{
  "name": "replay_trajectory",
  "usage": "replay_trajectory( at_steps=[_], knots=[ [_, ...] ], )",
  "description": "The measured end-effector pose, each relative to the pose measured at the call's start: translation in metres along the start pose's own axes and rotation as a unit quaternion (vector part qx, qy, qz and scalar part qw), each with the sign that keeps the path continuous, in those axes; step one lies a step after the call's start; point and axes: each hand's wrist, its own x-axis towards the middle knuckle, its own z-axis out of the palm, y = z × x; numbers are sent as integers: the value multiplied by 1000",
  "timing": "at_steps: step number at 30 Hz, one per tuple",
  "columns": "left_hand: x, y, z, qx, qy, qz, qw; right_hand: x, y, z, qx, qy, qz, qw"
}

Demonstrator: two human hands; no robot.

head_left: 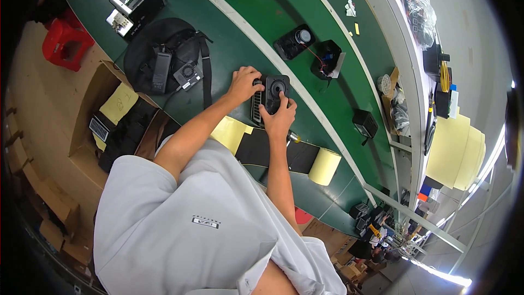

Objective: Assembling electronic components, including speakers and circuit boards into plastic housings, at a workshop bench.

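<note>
Clamping a black, rectangular, round-coned speaker [277, 86], our right hand [280, 116] faces our left hand [244, 84] (ten o'clock, grip unclear).

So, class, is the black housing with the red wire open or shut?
Open: the black housing shows its inside, and the red wire runs from there to a speaker panel lying apart.
</note>
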Motion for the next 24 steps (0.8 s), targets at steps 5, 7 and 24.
replay_trajectory(
  at_steps=[5, 7, 24],
  knots=[
    [-1, 2, 1, -8, -10, -8, 1000, -2, 2, 2, 9, 7, 14, 1000],
    [0, -1, 2, -16, -7, -12, 1000, -2, 0, 2, 9, 6, 22, 1000],
    [21, -15, -21, 108, 4, 157, 982, 3, -8, -2, -84, -24, 4, 996]
  ],
)
